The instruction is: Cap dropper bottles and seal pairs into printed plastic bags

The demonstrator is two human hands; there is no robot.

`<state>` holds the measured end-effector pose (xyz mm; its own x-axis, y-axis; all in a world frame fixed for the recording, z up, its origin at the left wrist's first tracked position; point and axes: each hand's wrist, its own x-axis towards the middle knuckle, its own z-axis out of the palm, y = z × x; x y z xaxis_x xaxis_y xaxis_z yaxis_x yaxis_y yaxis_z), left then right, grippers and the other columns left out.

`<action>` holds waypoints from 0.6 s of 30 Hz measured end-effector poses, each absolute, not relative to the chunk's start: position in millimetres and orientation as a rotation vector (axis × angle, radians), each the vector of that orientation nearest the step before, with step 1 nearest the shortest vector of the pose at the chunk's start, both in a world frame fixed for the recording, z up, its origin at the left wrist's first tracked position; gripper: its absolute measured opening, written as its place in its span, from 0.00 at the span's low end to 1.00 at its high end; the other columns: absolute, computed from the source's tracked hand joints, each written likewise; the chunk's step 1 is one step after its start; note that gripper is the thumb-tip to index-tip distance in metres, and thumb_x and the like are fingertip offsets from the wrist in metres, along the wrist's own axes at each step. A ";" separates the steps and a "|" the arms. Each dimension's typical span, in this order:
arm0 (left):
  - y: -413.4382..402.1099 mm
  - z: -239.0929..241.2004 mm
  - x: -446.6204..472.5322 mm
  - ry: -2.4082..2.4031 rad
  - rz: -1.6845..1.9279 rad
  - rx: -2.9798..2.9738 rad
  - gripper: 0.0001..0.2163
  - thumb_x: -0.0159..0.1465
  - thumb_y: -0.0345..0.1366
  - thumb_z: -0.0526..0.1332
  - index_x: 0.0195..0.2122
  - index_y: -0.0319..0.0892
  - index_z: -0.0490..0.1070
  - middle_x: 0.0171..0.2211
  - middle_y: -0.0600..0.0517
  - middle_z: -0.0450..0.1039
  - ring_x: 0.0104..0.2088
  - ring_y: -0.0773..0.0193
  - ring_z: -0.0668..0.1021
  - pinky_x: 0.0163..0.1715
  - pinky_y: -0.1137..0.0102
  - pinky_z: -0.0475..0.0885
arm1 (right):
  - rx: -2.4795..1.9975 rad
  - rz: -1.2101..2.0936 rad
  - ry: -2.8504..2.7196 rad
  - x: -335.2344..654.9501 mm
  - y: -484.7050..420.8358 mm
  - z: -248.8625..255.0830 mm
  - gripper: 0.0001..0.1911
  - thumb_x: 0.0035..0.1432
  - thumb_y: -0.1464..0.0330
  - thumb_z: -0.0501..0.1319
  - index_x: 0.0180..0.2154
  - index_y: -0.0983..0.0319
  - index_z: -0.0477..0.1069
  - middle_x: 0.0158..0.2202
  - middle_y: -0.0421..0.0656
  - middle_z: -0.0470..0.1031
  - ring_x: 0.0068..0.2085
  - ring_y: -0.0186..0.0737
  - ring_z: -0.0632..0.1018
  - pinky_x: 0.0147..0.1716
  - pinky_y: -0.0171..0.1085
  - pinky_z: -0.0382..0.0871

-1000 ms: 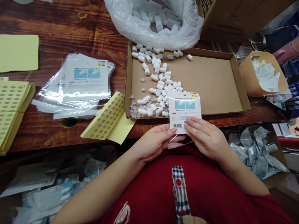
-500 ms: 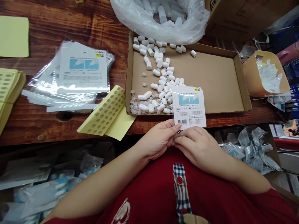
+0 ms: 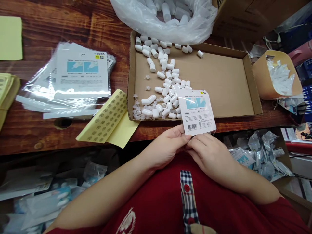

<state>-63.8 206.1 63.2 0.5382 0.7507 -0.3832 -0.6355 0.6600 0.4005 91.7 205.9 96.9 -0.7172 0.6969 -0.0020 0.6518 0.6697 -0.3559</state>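
- Printed packet stands above the table edge, just in front of the cardboard tray.
- My left hand pinches its bottom left corner.
- My right hand grips its bottom edge from below.
- White caps lie in the tray behind it.

Left hand and right hand meet at the near edge of the wooden surface, fingers pinching the bottom edge of a printed packet that is tilted slightly, barcode end toward the person. Behind the packet, a shallow cardboard tray with white caps scattered over its left half. Clear plastic bag of more caps at the tray's far edge. Left of the tray: yellow sticker sheet, then a stack of packets. Paper tub at the right. Red shirt below.
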 end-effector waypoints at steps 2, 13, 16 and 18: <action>205.9 63.3 -64.0 0.565 0.851 0.222 0.15 0.60 0.28 0.64 0.49 0.38 0.74 0.49 0.43 0.78 0.55 0.51 0.73 0.57 0.60 0.65 | -1.140 0.528 -2.695 91.7 205.1 96.8 0.06 0.62 0.74 0.57 0.34 0.64 0.71 0.33 0.45 0.76 0.35 0.41 0.75 0.36 0.40 0.73; 206.4 67.2 -58.7 0.589 0.858 0.198 0.19 0.59 0.28 0.65 0.53 0.38 0.72 0.50 0.43 0.77 0.54 0.50 0.75 0.56 0.60 0.67 | -1.193 0.631 -2.693 95.5 204.2 95.8 0.07 0.64 0.73 0.55 0.37 0.63 0.72 0.34 0.44 0.76 0.36 0.41 0.76 0.37 0.40 0.73; 206.2 65.9 -60.1 0.615 0.844 0.189 0.19 0.59 0.27 0.65 0.52 0.39 0.72 0.51 0.43 0.76 0.54 0.51 0.74 0.55 0.61 0.68 | -1.153 0.724 -2.644 97.8 205.9 97.0 0.07 0.63 0.73 0.56 0.36 0.62 0.72 0.35 0.43 0.76 0.37 0.39 0.76 0.37 0.39 0.73; 206.2 65.5 -61.6 0.630 0.836 0.193 0.17 0.60 0.28 0.64 0.52 0.39 0.72 0.52 0.43 0.75 0.54 0.51 0.75 0.54 0.61 0.69 | -1.113 0.774 -2.611 99.7 206.8 97.5 0.07 0.64 0.73 0.55 0.36 0.61 0.72 0.35 0.43 0.76 0.37 0.38 0.76 0.38 0.38 0.73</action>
<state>-61.6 206.2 65.5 0.5022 0.7417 -0.4445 -0.6314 0.6658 0.3975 99.7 206.8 97.5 -0.6967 0.7171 -0.0204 0.6124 0.5797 -0.5375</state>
